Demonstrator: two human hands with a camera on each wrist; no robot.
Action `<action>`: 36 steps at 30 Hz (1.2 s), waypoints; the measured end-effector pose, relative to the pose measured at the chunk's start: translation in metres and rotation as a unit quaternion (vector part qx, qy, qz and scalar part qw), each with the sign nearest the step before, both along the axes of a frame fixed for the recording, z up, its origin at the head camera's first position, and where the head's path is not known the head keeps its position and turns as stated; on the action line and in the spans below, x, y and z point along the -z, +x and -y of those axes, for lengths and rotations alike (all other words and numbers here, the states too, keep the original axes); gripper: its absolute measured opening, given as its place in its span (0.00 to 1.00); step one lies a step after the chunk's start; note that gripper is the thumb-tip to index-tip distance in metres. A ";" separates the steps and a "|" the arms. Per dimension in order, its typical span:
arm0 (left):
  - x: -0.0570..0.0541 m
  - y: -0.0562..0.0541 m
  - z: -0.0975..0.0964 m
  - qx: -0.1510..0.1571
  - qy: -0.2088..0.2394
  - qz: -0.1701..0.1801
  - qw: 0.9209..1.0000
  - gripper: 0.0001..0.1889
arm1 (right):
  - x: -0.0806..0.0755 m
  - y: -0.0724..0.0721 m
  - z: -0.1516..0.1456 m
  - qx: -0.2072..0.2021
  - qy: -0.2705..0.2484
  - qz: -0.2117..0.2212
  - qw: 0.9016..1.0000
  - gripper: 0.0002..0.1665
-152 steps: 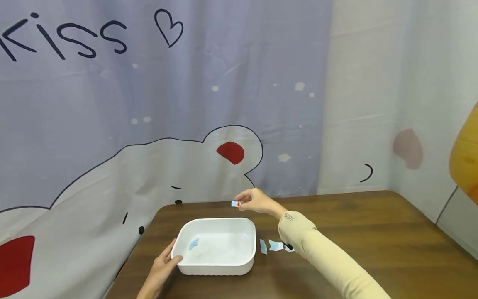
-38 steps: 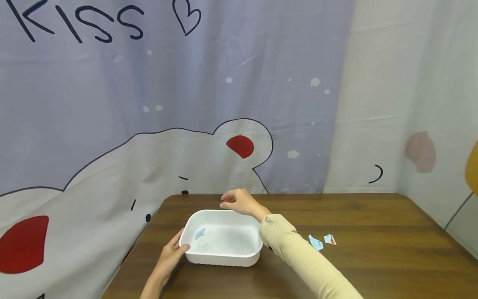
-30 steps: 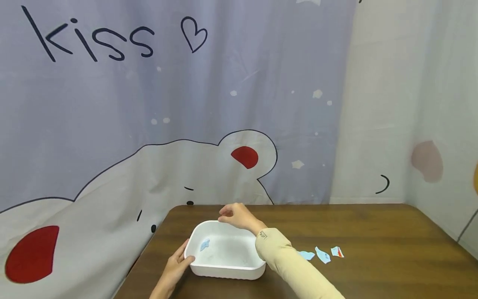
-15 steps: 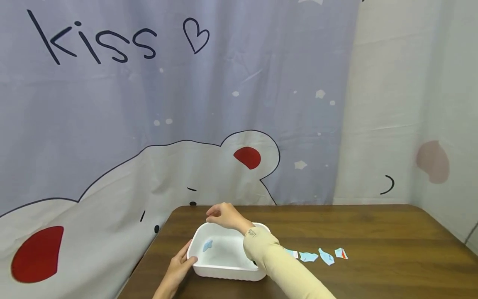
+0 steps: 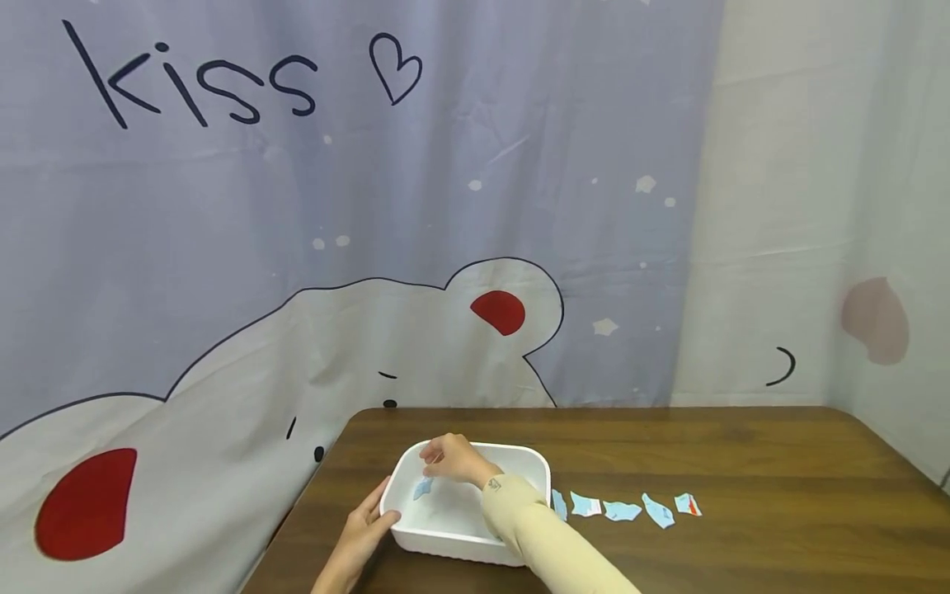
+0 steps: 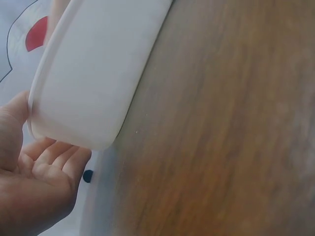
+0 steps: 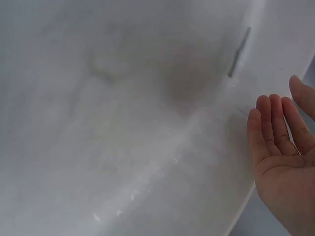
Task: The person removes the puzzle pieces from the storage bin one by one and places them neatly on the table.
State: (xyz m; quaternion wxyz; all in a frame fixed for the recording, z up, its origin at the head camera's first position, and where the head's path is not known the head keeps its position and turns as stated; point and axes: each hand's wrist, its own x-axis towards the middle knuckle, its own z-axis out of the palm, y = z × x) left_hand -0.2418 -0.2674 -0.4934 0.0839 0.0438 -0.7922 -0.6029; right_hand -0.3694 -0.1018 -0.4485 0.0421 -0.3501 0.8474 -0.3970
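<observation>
In the head view, my left hand [image 5: 359, 536] grips the left side of a white plastic basin [image 5: 453, 543]. The left wrist view shows its thumb at the rim and its fingers against the outer wall of the basin [image 6: 93, 73]. My right hand [image 5: 454, 459] reaches into the basin, just above a light-blue torn paper scrap [image 5: 422, 489] at the left. Its fingers look nearly straight in the right wrist view, with nothing between them. There the scrap [image 7: 239, 53] shows as a thin dark sliver on the basin floor, a short way from the fingertips.
Several torn blue paper scraps [image 5: 622, 511] lie in a row on the brown wooden table [image 5: 779, 478], right of the basin. The rightmost scrap [image 5: 688, 504] bears a red mark. A printed curtain [image 5: 475, 206] hangs behind the table.
Five seconds ago the right hand pinched a red-marked scrap above the basin; now it holds none. It has lowered into the basin toward the scrap inside. The left hand keeps its grip.
</observation>
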 end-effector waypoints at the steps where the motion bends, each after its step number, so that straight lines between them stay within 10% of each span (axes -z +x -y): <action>1: 0.000 0.000 0.000 0.000 0.000 0.000 1.000 0.34 | 0.003 -0.001 0.000 0.000 0.002 0.005 1.000 0.14; 16: -0.005 0.001 0.001 -0.008 0.001 0.007 1.000 0.35 | 0.011 -0.002 0.003 -0.032 0.020 0.055 0.998 0.23; 36: -0.001 0.000 -0.001 0.005 0.001 0.008 1.000 0.33 | 0.020 0.002 0.002 -0.040 0.098 -0.025 0.994 0.09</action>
